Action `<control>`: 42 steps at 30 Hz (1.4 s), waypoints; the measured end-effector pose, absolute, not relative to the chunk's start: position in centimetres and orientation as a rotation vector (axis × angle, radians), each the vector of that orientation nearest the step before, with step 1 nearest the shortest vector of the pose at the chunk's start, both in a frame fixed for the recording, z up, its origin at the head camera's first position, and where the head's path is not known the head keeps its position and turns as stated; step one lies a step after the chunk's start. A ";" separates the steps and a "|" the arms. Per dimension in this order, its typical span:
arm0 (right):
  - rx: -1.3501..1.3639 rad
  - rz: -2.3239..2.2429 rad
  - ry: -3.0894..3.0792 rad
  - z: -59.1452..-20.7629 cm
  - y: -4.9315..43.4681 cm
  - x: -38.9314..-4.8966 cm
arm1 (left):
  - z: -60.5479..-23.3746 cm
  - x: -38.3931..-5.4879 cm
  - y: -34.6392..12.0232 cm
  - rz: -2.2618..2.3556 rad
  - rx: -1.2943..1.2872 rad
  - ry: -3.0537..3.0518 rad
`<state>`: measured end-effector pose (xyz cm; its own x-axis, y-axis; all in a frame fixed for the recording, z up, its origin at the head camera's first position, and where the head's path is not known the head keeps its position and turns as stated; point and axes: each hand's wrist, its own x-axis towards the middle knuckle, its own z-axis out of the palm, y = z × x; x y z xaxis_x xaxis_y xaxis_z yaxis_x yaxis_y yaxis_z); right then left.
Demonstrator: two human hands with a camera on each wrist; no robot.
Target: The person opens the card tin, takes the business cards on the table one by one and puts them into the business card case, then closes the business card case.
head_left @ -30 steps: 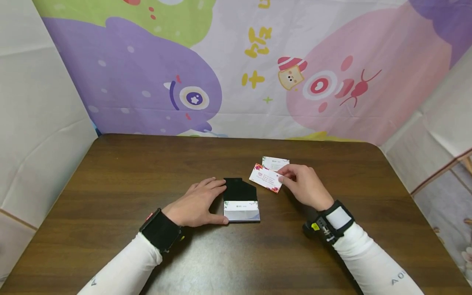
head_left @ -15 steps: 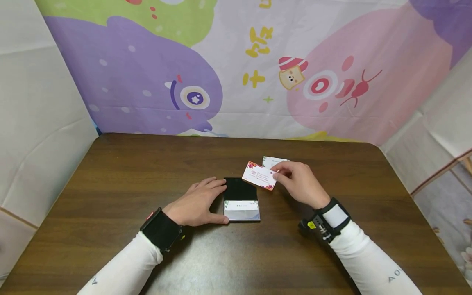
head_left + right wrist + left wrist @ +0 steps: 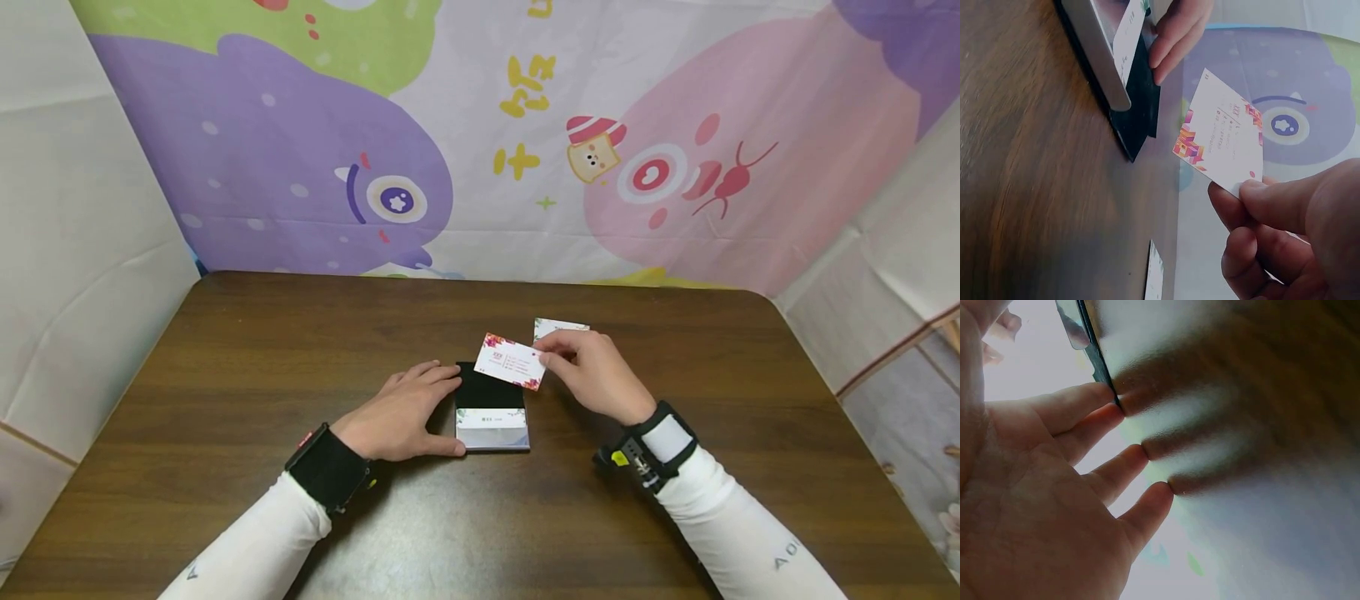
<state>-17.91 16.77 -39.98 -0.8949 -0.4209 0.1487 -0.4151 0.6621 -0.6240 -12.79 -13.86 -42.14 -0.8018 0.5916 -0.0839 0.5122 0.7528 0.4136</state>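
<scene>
Between thumb and fingers my right hand [image 3: 596, 371] pinches a business card [image 3: 510, 361] with red and orange floral corners. In the head view this card overlaps the black flap of a card holder [image 3: 491, 437]. The holder lies open on the table, a white card [image 3: 491, 418] with a green leaf print showing in its silvery pocket. My left hand [image 3: 401, 412] rests at the holder's left side, fingers spread, with thumb and fingertips at its edge. In the left wrist view, straight fingers [image 3: 1129, 469] touch the tabletop and the holder's dark edge.
Another white card [image 3: 558, 327] lies on the brown wooden table [image 3: 300, 333] behind my right hand, partly hidden by it. A printed cartoon cloth [image 3: 487, 233] hangs along the table's back edge. Pale fabric [image 3: 90, 233] hangs at both sides.
My right hand has carried the floral card leftward, from beside the holder to over its black flap. The left hand and the holder have stayed in place.
</scene>
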 end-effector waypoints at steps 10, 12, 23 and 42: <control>-0.753 -1.069 2.829 -40.2 15.7 -17.8 | -42.2 -12.8 -13.8 0.568 0.861 2.736; -0.767 -1.071 2.819 -40.2 15.5 -17.8 | -42.2 -12.8 -13.7 0.569 0.856 2.735; -0.801 -1.028 2.770 -40.5 14.9 -17.6 | -42.3 -13.0 -13.8 0.604 0.858 2.735; -0.833 -0.952 2.716 -41.3 14.9 -17.6 | -42.2 -12.9 -13.7 0.578 0.838 2.734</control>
<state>-17.61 14.92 -41.25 -0.8359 -0.5471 0.0444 -0.4552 0.6456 -0.6132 -12.88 -13.71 -42.17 -0.8118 0.5760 -0.0962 0.4878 0.7594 0.4305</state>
